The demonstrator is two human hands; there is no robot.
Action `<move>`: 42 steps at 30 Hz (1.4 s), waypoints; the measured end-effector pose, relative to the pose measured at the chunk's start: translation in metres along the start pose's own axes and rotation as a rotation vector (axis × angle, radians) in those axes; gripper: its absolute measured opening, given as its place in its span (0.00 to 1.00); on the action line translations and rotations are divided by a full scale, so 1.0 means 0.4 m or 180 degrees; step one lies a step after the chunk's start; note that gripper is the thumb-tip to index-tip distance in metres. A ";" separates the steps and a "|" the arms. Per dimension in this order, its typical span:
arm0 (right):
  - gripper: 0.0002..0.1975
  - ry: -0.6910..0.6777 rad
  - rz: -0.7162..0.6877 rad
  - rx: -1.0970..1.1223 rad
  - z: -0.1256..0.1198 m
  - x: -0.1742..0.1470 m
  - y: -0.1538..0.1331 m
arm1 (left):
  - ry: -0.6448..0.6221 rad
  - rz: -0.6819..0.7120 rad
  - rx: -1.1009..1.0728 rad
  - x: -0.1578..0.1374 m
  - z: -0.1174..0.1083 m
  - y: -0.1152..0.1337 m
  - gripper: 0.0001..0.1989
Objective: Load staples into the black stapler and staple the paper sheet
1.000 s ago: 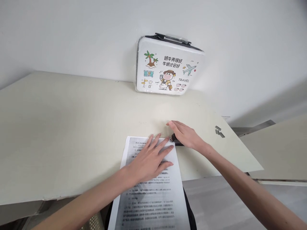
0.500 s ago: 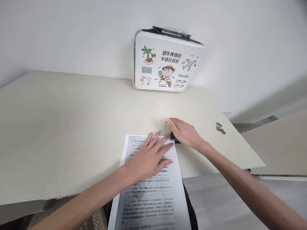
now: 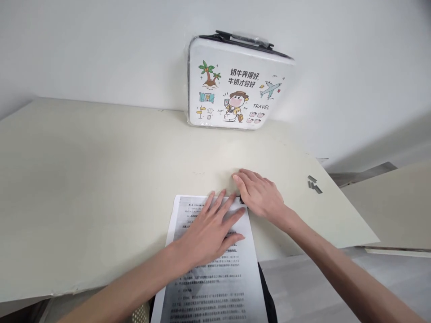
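Printed sheets of paper point(image 3: 208, 296) lie at the table's front edge, their lower part hanging past it. Spread flat over the text, my left hand point(image 3: 212, 231) presses the paper down with its fingers apart. My right hand point(image 3: 261, 195) is closed over a black stapler point(image 3: 242, 200) at the paper's upper right corner. Only the stapler's front tip shows; the palm and fingers cover the rest. A few grey staple strips point(image 3: 314, 185) lie on the table to the right of that hand.
A white case point(image 3: 215, 49) with cartoon prints and a black handle leans against the wall at the back of the pale table point(image 3: 101, 170). Another light board point(image 3: 400, 202) stands beyond the table's right edge. Grey floor shows below.
My right hand has pressed down over the stapler, covering more of it. My left hand stays flat on the paper. The view has shifted slightly.
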State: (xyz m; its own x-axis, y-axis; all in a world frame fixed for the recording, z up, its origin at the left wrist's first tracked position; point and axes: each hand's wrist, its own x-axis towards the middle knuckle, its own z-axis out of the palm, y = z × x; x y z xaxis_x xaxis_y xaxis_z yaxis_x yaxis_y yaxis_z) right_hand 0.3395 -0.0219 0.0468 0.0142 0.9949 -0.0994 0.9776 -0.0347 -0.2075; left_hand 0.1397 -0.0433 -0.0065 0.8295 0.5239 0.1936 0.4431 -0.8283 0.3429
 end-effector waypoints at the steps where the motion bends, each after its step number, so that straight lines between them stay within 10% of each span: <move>1: 0.26 0.0001 0.0009 -0.0033 0.002 0.000 0.001 | -0.0001 -0.0010 -0.0013 0.000 -0.001 0.001 0.28; 14: 0.26 0.0317 -0.0223 -0.0663 0.041 0.001 -0.012 | 0.0019 -0.0070 -0.0036 -0.002 -0.009 0.004 0.27; 33: 0.32 0.0923 0.0041 0.1288 0.017 -0.150 0.220 | -0.0047 -0.0255 0.0475 -0.051 -0.077 -0.063 0.26; 42: 0.24 0.0701 -0.0211 0.2072 0.068 -0.249 0.359 | -0.0254 -0.0861 0.0771 -0.274 -0.178 -0.097 0.39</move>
State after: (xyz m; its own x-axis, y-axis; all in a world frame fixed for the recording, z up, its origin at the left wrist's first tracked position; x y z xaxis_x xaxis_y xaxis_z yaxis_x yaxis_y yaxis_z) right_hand 0.4727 -0.1284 0.0004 0.0685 0.9905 0.1193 0.6538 0.0457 -0.7553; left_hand 0.0074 -0.0545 0.0244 0.6909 0.7212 0.0502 0.7097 -0.6899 0.1424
